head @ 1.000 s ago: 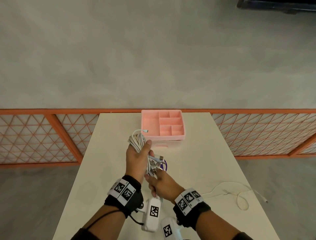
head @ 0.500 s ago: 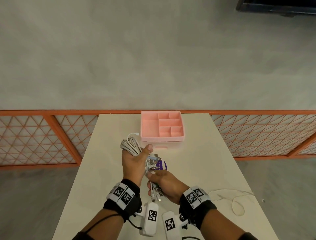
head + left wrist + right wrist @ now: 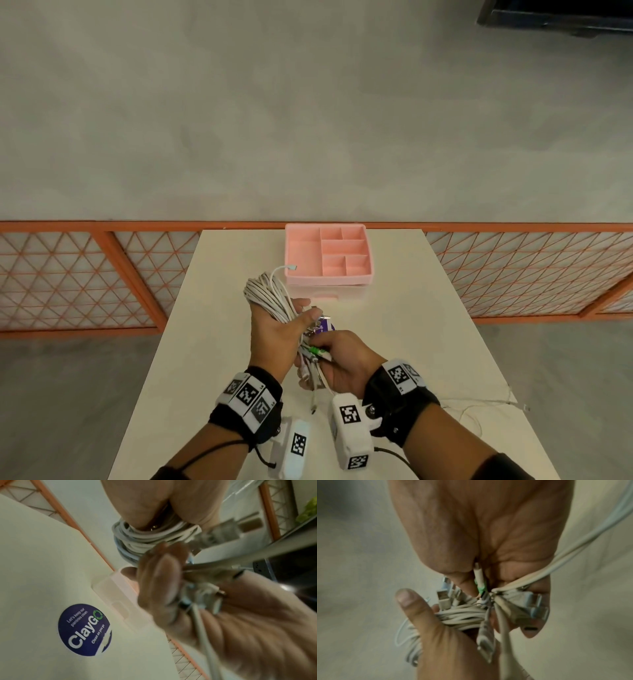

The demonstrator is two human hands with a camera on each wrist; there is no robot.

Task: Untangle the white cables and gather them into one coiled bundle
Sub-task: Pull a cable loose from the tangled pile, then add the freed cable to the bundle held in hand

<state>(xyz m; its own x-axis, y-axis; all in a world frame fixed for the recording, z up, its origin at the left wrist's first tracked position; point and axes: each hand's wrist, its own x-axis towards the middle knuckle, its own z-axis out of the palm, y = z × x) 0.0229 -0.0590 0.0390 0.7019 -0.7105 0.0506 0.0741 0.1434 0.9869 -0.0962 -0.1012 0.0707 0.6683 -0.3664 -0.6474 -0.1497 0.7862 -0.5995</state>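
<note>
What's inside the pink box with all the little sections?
The pink plastic organiser box shows only bare pink floors in its open top sections; no items appear. A white cable end sits beside its left wall. Its lower drawer's inside is covered.

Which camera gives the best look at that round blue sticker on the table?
The left wrist view: the blue sticker lies unobstructed on the table, its "ClayGo" lettering readable. The head view shows only a purple sliver between the hands. The right wrist view shows none.
</note>
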